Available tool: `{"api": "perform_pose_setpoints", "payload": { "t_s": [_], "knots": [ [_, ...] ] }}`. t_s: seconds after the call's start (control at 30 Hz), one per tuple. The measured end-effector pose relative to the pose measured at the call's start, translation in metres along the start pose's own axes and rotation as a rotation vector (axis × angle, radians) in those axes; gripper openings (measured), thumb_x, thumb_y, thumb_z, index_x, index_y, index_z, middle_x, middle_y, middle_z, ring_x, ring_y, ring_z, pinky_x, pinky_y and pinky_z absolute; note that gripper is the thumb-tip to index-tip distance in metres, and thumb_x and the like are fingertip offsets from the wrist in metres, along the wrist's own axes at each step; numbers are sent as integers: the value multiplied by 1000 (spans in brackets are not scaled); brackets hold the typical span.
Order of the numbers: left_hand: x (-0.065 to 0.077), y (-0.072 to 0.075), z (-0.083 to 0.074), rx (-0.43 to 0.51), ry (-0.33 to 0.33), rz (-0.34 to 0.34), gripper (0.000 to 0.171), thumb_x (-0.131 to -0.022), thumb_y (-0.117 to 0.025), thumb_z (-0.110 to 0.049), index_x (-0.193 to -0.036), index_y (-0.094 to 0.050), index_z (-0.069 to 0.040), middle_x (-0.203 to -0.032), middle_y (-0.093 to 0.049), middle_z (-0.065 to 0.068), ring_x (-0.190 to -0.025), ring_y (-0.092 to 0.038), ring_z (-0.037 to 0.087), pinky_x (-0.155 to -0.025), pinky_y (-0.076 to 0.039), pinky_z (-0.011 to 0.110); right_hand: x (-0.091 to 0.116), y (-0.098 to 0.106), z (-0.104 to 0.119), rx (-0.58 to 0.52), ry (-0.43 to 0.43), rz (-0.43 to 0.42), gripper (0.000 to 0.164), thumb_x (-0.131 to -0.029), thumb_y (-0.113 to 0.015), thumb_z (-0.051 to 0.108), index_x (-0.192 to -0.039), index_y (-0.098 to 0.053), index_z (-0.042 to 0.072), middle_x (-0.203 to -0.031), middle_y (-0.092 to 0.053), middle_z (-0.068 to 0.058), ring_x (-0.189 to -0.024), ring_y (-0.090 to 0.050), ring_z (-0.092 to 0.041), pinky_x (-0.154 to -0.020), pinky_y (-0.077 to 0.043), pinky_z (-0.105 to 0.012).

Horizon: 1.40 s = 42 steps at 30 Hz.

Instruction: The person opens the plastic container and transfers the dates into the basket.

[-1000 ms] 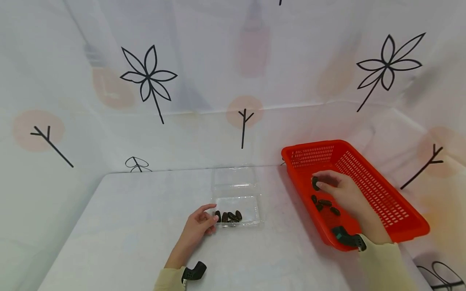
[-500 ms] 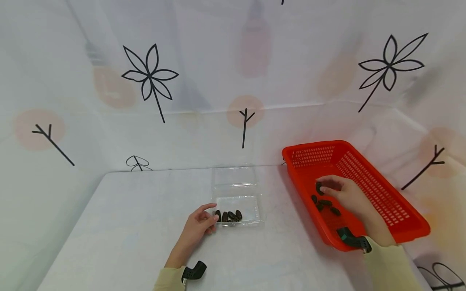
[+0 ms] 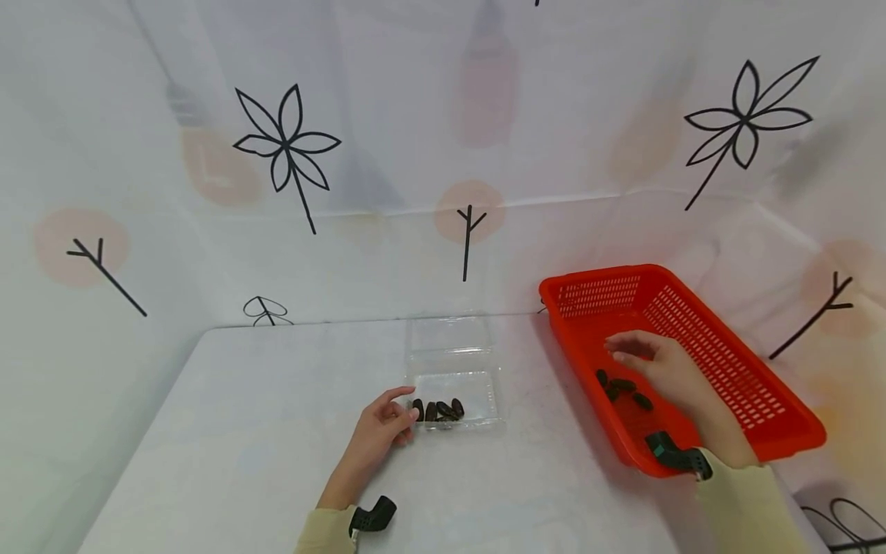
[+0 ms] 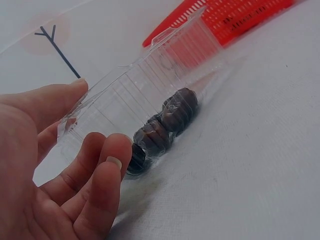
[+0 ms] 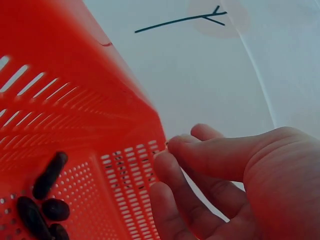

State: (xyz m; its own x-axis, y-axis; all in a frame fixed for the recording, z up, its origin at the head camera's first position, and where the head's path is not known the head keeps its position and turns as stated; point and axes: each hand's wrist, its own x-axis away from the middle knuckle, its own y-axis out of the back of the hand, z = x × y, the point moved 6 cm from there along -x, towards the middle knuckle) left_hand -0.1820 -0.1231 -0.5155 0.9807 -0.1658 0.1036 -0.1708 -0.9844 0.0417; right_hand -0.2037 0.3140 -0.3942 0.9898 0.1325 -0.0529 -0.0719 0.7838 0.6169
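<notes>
My left hand (image 3: 379,425) grips the left corner of a clear plastic clamshell box (image 3: 460,385), its lid folded back. Along the box's near side lie several dark brown oval pieces that look like dates (image 3: 431,412); through the ridged wall in the left wrist view, the glossy dates (image 4: 180,109) show again. Over a red perforated basket (image 3: 692,296) hovers my right hand (image 3: 654,369), thumb and fingers loosely curled toward each other. No date shows at its fingertips in either view. Several more dates (image 3: 623,384) lie on the basket floor, left of the right hand.
The basket stands at the right of a white-covered table (image 3: 277,431), its far end by a printed cloth backdrop (image 3: 388,169). Its wall (image 5: 115,115) rises close by the right fingers. A small camera is strapped to each wrist.
Earlier the right hand pinched a dark date at its fingertips; now none is visible there. That hand moved slightly rightward and toward me. The left hand keeps its place on the box.
</notes>
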Motion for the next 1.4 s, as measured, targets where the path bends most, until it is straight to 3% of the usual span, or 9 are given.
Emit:
{"api": "perform_pose_setpoints", "payload": {
  "t_s": [0.5, 0.87, 1.13, 1.4],
  "knots": [
    [0, -1, 2, -2, 3, 6, 48, -91, -75, -16, -136, -58, -7, -85, -63, 16, -64, -62, 19, -59, -51, 27, 2, -1, 3, -46, 13, 12, 31, -101, -62, 21, -128, -62, 5, -123, -64, -17, -100, -62, -1, -81, -50, -19],
    [1, -1, 0, -10, -3, 5, 49, -91, -74, -17, -136, -58, -6, -84, -62, 15, -65, -62, 19, -59, -51, 27, 4, -6, 21, -77, 40, 7, 29, -100, -63, 18, -126, -63, 5, -122, -65, -16, -99, -62, -3, -80, -53, -21],
    [2, -1, -3, -14, -24, 10, 49, -92, -73, -17, -137, -56, -4, -85, -63, 18, -63, -61, 18, -59, -51, 28, 1, -18, 40, -95, 104, 21, 27, -99, -64, 15, -124, -64, 4, -118, -67, -18, -103, -65, -21, -80, -53, -22],
    [2, -1, -5, -3, -1, -4, 49, -92, -74, -15, -137, -57, -6, -85, -63, 18, -64, -61, 20, -59, -50, 28, -3, -37, 48, -56, 110, 47, 25, -97, -66, 14, -121, -67, 8, -113, -69, -11, -101, -63, -21, -79, -55, -29]
  ]
}}
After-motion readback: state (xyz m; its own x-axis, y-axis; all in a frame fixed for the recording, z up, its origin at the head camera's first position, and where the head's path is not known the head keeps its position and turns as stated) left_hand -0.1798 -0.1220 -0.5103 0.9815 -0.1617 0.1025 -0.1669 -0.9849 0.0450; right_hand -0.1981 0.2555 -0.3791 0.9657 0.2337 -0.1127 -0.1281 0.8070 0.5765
